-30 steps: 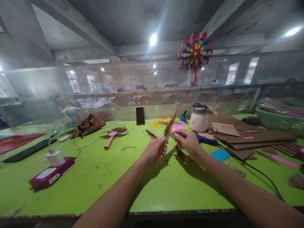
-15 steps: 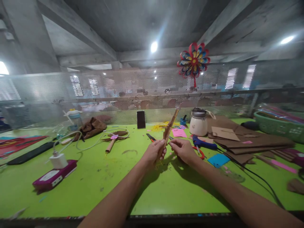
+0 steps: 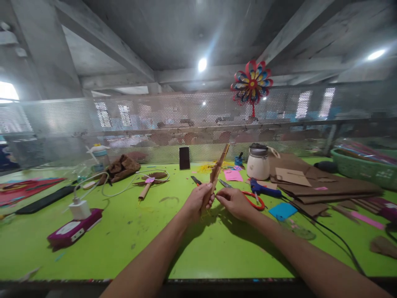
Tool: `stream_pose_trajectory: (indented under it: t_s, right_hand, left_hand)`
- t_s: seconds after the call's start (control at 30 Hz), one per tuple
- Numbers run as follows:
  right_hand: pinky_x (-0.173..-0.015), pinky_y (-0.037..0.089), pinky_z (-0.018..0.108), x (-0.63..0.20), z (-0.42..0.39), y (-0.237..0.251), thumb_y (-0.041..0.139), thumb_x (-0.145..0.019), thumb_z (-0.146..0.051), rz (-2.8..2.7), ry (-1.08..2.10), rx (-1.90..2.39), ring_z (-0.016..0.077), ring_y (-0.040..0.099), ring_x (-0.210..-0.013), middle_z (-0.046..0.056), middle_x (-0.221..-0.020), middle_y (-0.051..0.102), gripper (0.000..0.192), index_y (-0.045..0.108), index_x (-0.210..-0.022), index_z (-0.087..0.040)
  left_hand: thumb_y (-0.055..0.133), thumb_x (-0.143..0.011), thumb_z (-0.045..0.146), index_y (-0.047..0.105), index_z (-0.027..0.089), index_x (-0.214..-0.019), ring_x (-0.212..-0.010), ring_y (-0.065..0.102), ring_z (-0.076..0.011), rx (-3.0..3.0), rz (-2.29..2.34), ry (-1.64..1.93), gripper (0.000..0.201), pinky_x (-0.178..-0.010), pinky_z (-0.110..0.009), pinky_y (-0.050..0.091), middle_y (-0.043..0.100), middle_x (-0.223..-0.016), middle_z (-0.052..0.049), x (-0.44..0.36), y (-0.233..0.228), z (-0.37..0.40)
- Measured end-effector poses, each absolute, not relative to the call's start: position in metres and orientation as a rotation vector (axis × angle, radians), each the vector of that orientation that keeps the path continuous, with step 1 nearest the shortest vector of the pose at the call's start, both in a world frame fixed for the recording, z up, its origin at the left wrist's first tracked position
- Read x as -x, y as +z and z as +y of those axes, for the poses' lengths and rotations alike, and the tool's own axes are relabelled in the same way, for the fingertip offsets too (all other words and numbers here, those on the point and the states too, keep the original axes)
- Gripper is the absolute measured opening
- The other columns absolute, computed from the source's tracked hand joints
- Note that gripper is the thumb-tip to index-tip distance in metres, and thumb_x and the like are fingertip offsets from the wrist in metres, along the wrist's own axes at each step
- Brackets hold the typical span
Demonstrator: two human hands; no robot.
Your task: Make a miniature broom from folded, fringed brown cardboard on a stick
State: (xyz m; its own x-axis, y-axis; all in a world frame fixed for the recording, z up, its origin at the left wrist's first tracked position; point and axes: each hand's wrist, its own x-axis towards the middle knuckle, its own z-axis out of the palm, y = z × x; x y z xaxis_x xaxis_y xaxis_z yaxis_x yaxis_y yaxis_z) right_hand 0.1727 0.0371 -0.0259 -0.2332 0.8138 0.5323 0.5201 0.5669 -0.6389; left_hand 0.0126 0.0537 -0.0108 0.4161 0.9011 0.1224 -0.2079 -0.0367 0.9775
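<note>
Left hand [image 3: 198, 200] is closed around the lower end of a brown cardboard strip [image 3: 218, 167], which rises tilted up and to the right above the green table [image 3: 192, 248]. Its fingers wrap the strip so that only the upper length shows. Right hand [image 3: 235, 203] sits just beside the left one, fingers bent and fingertips pinched together at the base of the strip, close to the left thumb; whether they grip the strip or only touch it cannot be told. Both hands hover a little above the tabletop, near its middle.

Just behind the right hand lie red-handled scissors [image 3: 252, 198] with their blades pointing left, and beside them a blue glue gun [image 3: 263, 188] whose black cord runs off to the right. A white jar [image 3: 258, 162] with a dark lid stands farther back, next to sheets of brown cardboard [image 3: 328, 184]. A blue paper square [image 3: 282, 210] lies right of the scissors, and a pink paper [image 3: 233, 174] lies behind the strip. To the left lie a brown paper flower on a stick [image 3: 149, 181], a white charger [image 3: 79, 209] on a purple box [image 3: 74, 228], and a black phone [image 3: 184, 157] propped against the mesh screen. A colourful paper pinwheel [image 3: 252, 82] hangs above.
</note>
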Motion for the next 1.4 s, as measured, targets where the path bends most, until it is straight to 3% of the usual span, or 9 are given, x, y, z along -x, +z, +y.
stream_pose_trajectory:
  t_s: [0.27,0.67,1.4]
  right_hand:
    - [-0.061,0.042,0.029,-0.1755,0.0388,-0.0278,0.052,-0.082,-0.024,-1.941,0.417,1.091,0.0158,0.056,-0.063,0.004,-0.072,0.068,0.019,0.069,-0.077,-0.017]
    - [-0.054,0.043,0.027,-0.1775,0.0411,-0.0283,0.053,-0.081,-0.028,-1.868,0.505,1.109,0.0147,0.053,-0.057,0.002,-0.063,0.061,0.019,0.065,-0.070,-0.018]
    - [-0.061,0.041,0.027,-0.1753,0.0388,-0.0291,0.051,-0.082,-0.022,-1.992,0.409,1.169,0.0145,0.055,-0.062,0.004,-0.069,0.066,0.020,0.068,-0.074,-0.014]
  left_hand:
    - [0.055,-0.084,0.041,0.054,0.015,-0.080,-0.046,0.045,-0.0054,-1.260,0.747,1.019,0.026,-0.042,-0.015,0.034,0.052,-0.063,0.002,-0.0133,-0.0091,0.0526]
    - [0.053,-0.086,0.037,0.054,0.015,-0.080,-0.047,0.046,-0.0055,-1.226,0.725,1.022,0.023,-0.040,-0.014,0.031,0.053,-0.062,0.001,-0.0127,-0.0088,0.0526]
    - [0.049,-0.086,0.040,0.057,0.014,-0.080,-0.045,0.046,-0.0056,-1.107,0.762,0.955,0.028,-0.041,-0.015,0.031,0.053,-0.057,0.002,-0.0123,-0.0068,0.0552]
